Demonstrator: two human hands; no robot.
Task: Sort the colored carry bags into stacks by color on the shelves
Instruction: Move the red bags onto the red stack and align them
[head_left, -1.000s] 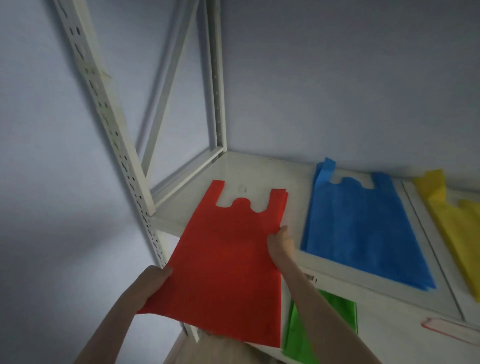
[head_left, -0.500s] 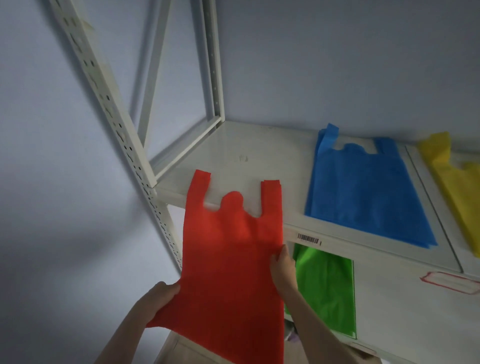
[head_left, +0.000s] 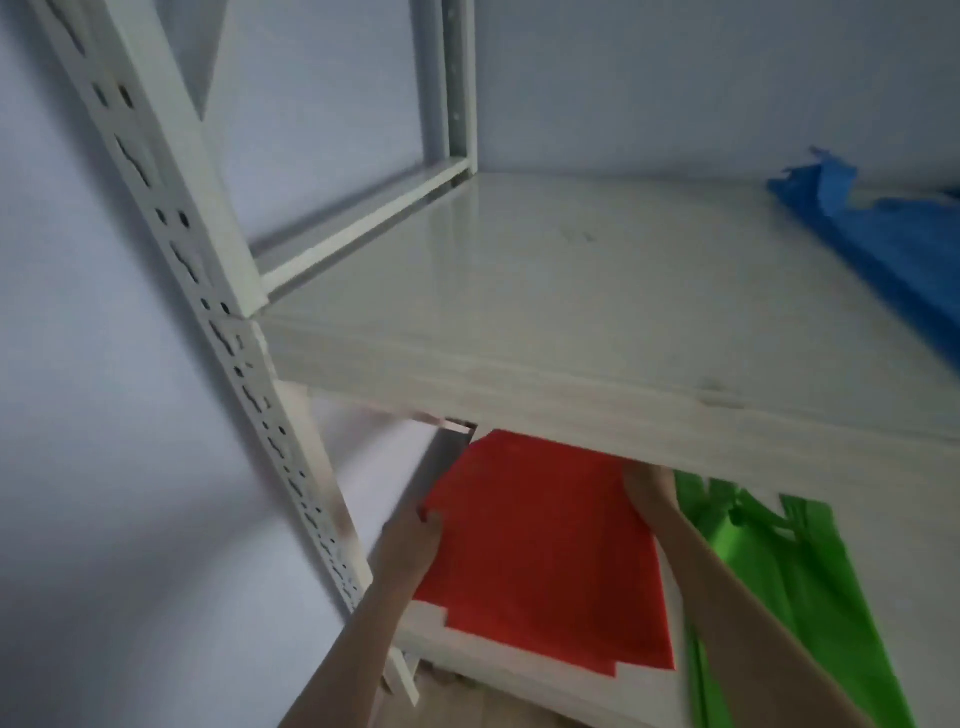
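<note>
The red bag (head_left: 545, 545) lies flat on the lower shelf (head_left: 519, 670), at the left end, its far part hidden under the upper shelf (head_left: 571, 291) and its near edge just short of the shelf's front lip. The left hand (head_left: 410, 535) holds it at 9 o'clock, thumb on top of the edge and fingers apparently under it, so that grip is pinching the bag. The right hand (head_left: 649, 488) meets the bag's far right edge at 2 o'clock; its fingers are tucked under the upper shelf, so I cannot tell whether that grip pinches or merely presses.

Just beside the red bag at 3 o'clock lie green bags (head_left: 779, 582), apart from it by a narrow strip of shelf. Up at 1 o'clock, on the upper shelf, sits a blue stack (head_left: 883, 260), well apart.

By my reading the step in hand is laying the red bag down as the start of a red stack. The next move calls for squaring it flat, letting go with both hands without dragging the thin fabric back out, and keeping it off the green
</note>
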